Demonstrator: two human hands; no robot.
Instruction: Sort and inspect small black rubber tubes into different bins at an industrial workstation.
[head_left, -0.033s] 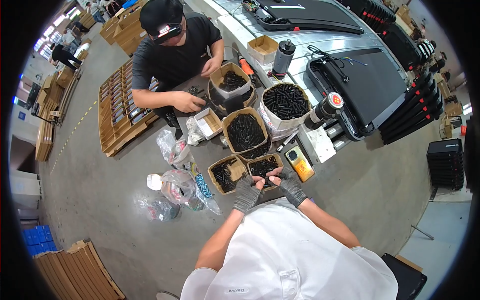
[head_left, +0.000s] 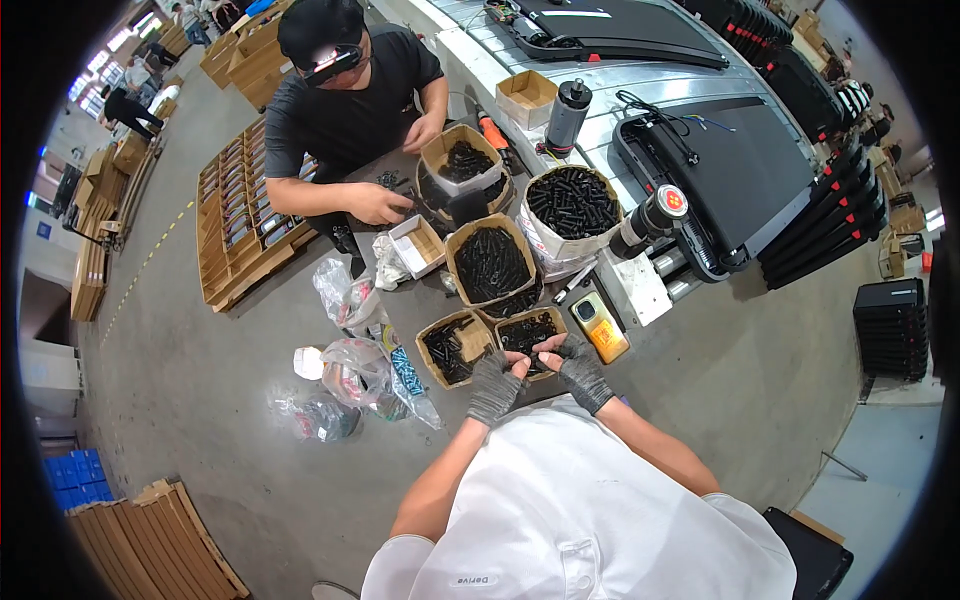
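Grey gloves with bare fingertips cover both my hands. My left hand (head_left: 496, 386) and my right hand (head_left: 578, 370) nearly meet over the near edge of a small cardboard box (head_left: 559, 318) filled with small black parts (head_left: 522, 332). Thumb and fingers of each are closed in a pinch; whatever they hold is too small to make out. Left of this box stands a second one with black screw-like pieces (head_left: 446, 358). Behind them, a larger carton holds a heap of long black screws (head_left: 490, 262). A phone in a yellow case (head_left: 600, 328) lies right of my right hand.
Opposite, a person (head_left: 350, 120) handles small parts beside another carton (head_left: 460, 165). A white bag of black cylindrical parts (head_left: 572, 205) and a motor (head_left: 648, 222) stand at the right, near a roller conveyor (head_left: 600, 75). Plastic bags (head_left: 360, 375) lie at the left.
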